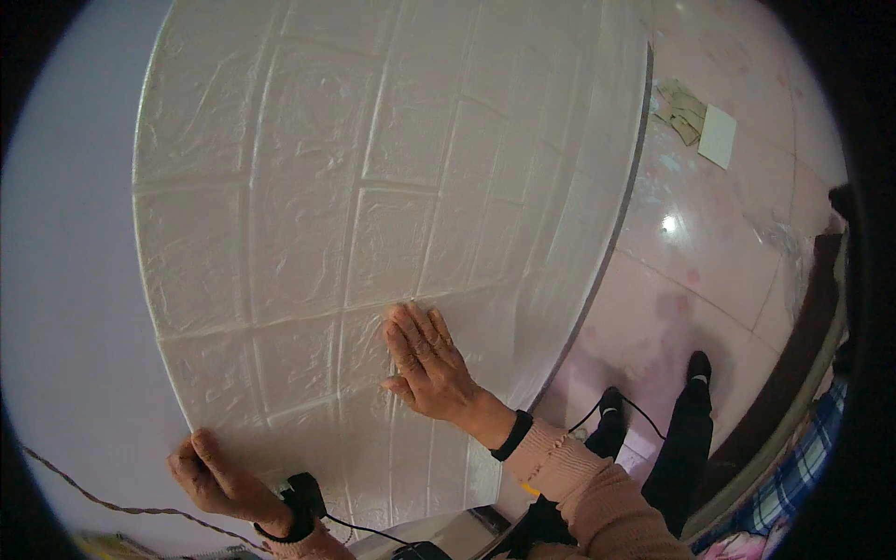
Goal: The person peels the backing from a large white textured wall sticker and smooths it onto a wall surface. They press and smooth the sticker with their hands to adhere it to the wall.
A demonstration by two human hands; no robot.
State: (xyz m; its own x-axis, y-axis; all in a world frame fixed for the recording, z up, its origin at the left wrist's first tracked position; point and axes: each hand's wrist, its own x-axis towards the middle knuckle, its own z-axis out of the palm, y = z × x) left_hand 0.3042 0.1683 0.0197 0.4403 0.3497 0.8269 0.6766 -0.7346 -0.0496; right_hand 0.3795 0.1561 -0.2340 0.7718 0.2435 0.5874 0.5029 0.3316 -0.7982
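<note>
A white foam wall panel with an embossed brick pattern covers much of the lavender wall. Pinched between the fingers and thumb of my left hand is the panel's edge, at the lower left of the view. My right hand lies flat against the panel's face, fingers stretched out and thumb apart, near a groove between bricks. It holds nothing. Both wrists wear black bands, and a black device sits at the left one with a cable running from it.
A twisted cord runs along the wall at lower left. On the tiled floor lie a white card, a torn brownish piece and clear plastic. My feet stand near a cable. Plaid fabric is at lower right.
</note>
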